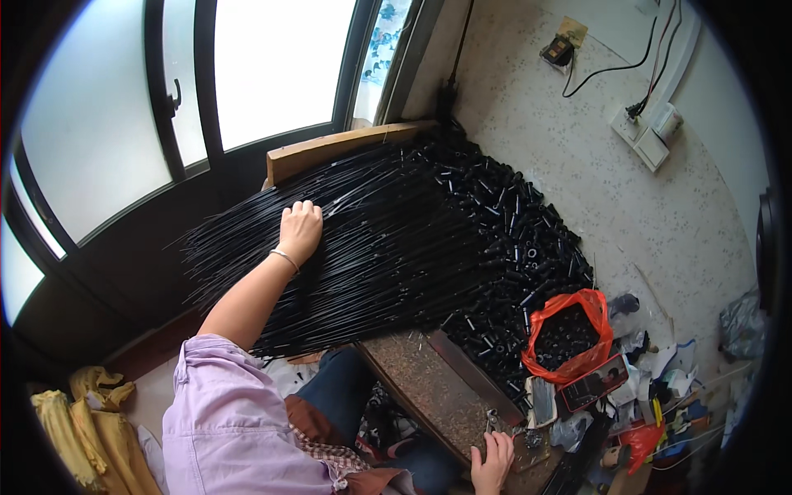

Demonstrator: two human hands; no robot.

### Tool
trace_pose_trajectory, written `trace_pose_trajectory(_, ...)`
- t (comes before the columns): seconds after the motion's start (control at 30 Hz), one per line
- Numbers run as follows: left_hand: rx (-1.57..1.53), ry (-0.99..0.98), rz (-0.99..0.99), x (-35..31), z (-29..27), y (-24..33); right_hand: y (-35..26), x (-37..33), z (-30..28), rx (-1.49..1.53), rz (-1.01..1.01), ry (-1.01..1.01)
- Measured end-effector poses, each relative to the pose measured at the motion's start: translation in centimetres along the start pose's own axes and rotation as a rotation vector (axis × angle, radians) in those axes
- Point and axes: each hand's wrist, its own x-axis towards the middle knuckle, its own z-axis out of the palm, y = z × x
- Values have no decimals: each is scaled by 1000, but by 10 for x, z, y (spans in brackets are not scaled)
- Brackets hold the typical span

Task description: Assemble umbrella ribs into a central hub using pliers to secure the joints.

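Note:
A wide heap of long, thin black rods point(363, 272) spreads over the work surface, their loose ends pointing left. My left hand point(302, 227) reaches across to the far part of this heap, its fingers curled down onto some rods; the fingertips are hidden among them. At the bottom right, my right hand point(493, 462) rests at the edge of the brown worktop point(417, 371). Its fingers are stretched out, with no held object visible. Just beyond those fingers stands a small metal fitting point(493, 419).
Short black tubular parts point(511, 223) are piled right of the rods. A red plastic bag point(596, 330) holds small black pieces, beside a red-edged phone point(594, 384). A wooden board point(346, 147) borders the far side. Yellow cloth point(99, 421) lies at lower left.

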Motion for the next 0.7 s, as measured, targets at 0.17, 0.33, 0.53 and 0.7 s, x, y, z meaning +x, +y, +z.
trace_pose_trajectory(0.17, -161, 4, -67, 12, -19, -5, 19, -6, 17, 31, -16, 71)
trace_pose_trajectory(0.33, -297, -68, -72, 12, -39, -3, 16, -18, 4, 46, 43, 93)
trace_pose_trajectory(0.53, -185, 3, 34, 20, -27, 10, 31, -30, 15, 50, 114, 152)
trace_pose_trajectory(0.7, -314, 30, -15, 36, -87, 33, 27, -28, 9, 131, 183, 157)
